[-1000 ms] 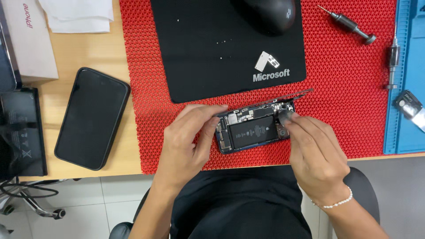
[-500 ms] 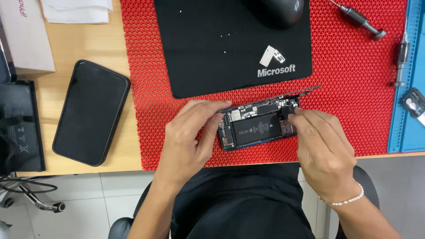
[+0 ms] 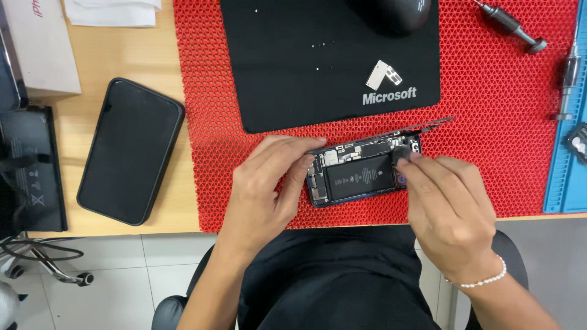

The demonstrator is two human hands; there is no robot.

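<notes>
An opened phone (image 3: 359,174) lies on the red textured mat (image 3: 489,122), its black battery and small boards exposed, with its screen panel tilted up along the far edge. My left hand (image 3: 266,189) grips the phone's left end, thumb and fingers around the frame. My right hand (image 3: 449,211) rests at the phone's right end, fingertips pinched on a small part near the camera corner; what they pinch is too small to make out.
A black mouse pad (image 3: 318,61) with a mouse (image 3: 397,12) lies beyond the phone. A black phone (image 3: 129,150) lies on the wooden desk to the left, beside a box (image 3: 43,49). Screwdrivers (image 3: 510,24) and a blue mat (image 3: 568,171) sit to the right.
The view has shifted slightly. Both hands stay on the opened phone, with the right fingertips working a little at its right end.
</notes>
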